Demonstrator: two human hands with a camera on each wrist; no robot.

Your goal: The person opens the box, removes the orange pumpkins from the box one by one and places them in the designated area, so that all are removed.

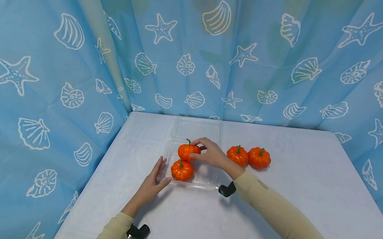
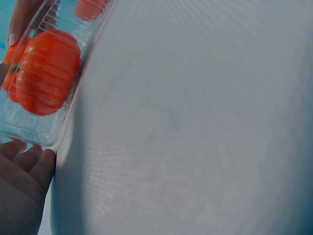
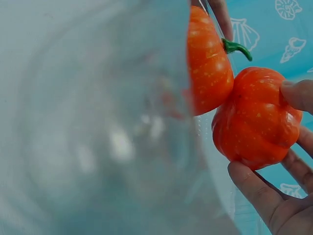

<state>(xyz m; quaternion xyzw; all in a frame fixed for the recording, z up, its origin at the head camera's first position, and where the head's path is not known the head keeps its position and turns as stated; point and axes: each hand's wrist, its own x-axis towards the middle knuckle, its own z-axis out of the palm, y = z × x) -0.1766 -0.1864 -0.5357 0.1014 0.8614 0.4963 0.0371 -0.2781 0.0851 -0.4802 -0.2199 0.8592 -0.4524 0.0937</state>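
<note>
My right hand (image 1: 211,153) grips a small orange pumpkin (image 1: 186,152) with a green stem, thumb and fingers on its sides, over the left part of a clear plastic container (image 1: 206,176). The right wrist view shows the held pumpkin (image 3: 257,120) right beside another one. That second pumpkin (image 1: 182,170) sits in the container's near left corner. My left hand (image 1: 151,185) is at the container's left side, fingers extended along the wall and thumb apart. In the left wrist view the left hand's fingertips (image 2: 43,164) are right at the container's end.
Two more orange pumpkins, one (image 1: 237,155) beside the other (image 1: 259,158), stand on the white table (image 1: 303,193) to the right of the container. The container's clear lid (image 1: 195,129) lies folded back behind it. A blue shell-patterned curtain (image 1: 187,45) borders the table's back and left.
</note>
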